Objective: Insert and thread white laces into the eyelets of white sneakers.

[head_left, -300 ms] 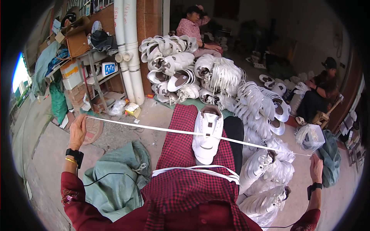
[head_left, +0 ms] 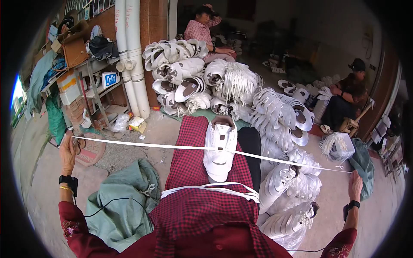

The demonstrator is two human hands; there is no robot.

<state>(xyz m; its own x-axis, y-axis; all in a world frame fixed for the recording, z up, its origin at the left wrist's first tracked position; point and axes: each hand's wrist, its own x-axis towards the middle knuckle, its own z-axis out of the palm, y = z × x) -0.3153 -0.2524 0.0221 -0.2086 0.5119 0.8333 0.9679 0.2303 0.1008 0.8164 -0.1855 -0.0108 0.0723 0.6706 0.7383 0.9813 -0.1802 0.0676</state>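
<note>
A white sneaker (head_left: pixel 220 161) with a brown lining lies on my lap, on a red-and-black checked apron (head_left: pixel 185 161). A flat white shoelace (head_left: pixel 163 146) passes through it near the tongue and stretches out taut to both sides. My left hand (head_left: pixel 68 152), far out at the left, grips one end with bent fingers; a small dark curved item shows beside it, too unclear to name. Out at the right, my right hand (head_left: pixel 355 184) is closed on the other, thinner-looking end. Several loose white laces (head_left: pixel 215 189) lie across my lap below the shoe.
Stacks of white shoe uppers (head_left: pixel 279 116) are piled ahead and down my right side, some in plastic wrap (head_left: pixel 288 223). A green sack (head_left: pixel 122 202) lies at my left. Two people sit beyond the piles. White pipes (head_left: pixel 133 64) and a cluttered shelf (head_left: pixel 92 86) stand at the left.
My hands have spread farther apart, the left outward to the left and the right outward to the right, with the lace still stretched between them. The whole view has shifted slightly.
</note>
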